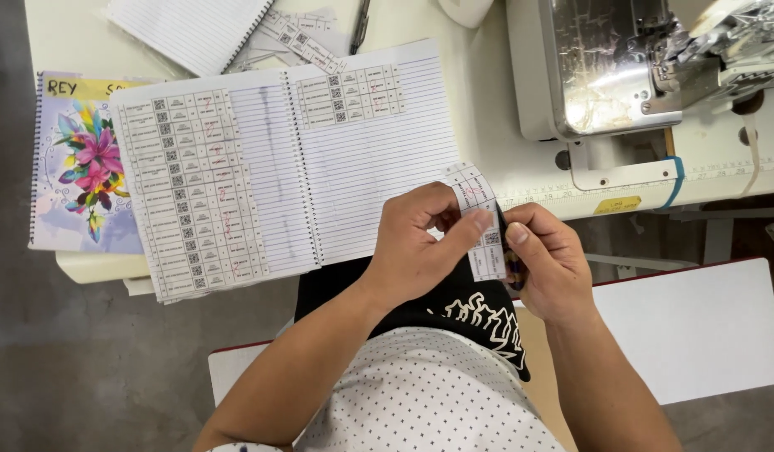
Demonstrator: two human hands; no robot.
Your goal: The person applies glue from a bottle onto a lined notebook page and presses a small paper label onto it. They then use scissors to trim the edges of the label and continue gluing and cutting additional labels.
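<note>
A narrow white strip of printed label stickers (480, 219) is pinched between both my hands, just off the near edge of the white table (487, 100). My left hand (420, 243) holds its upper part with the thumb lying across it. My right hand (547, 259) grips the strip's lower end and also seems to hold a small dark thing that I cannot make out. An open lined spiral notebook (320, 159) lies to the left, with label sheets stuck on both pages. A black cloth with a white print (479, 318) rests on my lap.
A sewing machine (621, 67) stands at the table's far right. A closed notebook with a flower cover (81, 159) lies at the left, another lined pad (194, 29) and a pen (360, 25) at the back. A white board (696, 326) sits at my right.
</note>
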